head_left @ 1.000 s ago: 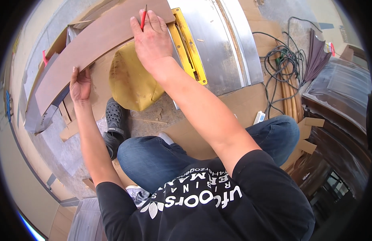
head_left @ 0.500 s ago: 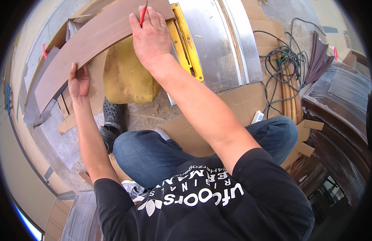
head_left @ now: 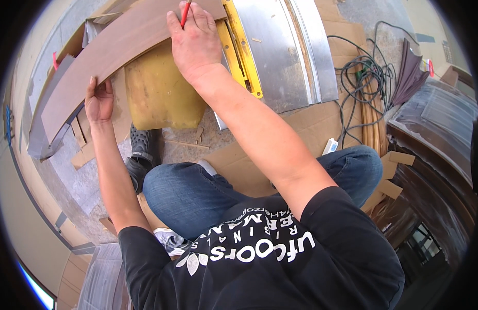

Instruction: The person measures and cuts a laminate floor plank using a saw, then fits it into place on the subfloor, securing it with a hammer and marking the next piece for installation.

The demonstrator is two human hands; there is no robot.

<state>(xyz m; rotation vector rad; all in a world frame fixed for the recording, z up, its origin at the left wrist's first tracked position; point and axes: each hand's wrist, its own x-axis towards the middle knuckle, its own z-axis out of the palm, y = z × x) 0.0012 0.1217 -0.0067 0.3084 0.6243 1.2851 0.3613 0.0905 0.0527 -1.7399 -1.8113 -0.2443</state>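
Note:
A long brown wooden board (head_left: 115, 51) slants across the upper left, its right end lying by the yellow slotted strip (head_left: 243, 49) of a metal saw table (head_left: 280, 67). My left hand (head_left: 100, 103) grips the board's near edge, thumb up on its face and fingers partly hidden beneath. Toward the board's right end, my right hand (head_left: 197, 49) rests on top, holding a red pencil (head_left: 185, 14) between thumb and fingers. The pencil's tip is hard to make out. Below the board shows a yellow, scuffed machine housing (head_left: 164, 93).
A coiled dark cable (head_left: 365, 82) lies right of the saw table, near wooden strips (head_left: 370, 124) and a folded dark umbrella (head_left: 408, 72). Cardboard (head_left: 254, 160) covers the floor around my bent legs. Wrapped brown panels (head_left: 430, 129) stand at the right. A dark clog (head_left: 143, 147) sits below the housing.
The whole view has shifted slightly, so the board and saw table sit a little higher. Both hands keep their holds on the board and the pencil.

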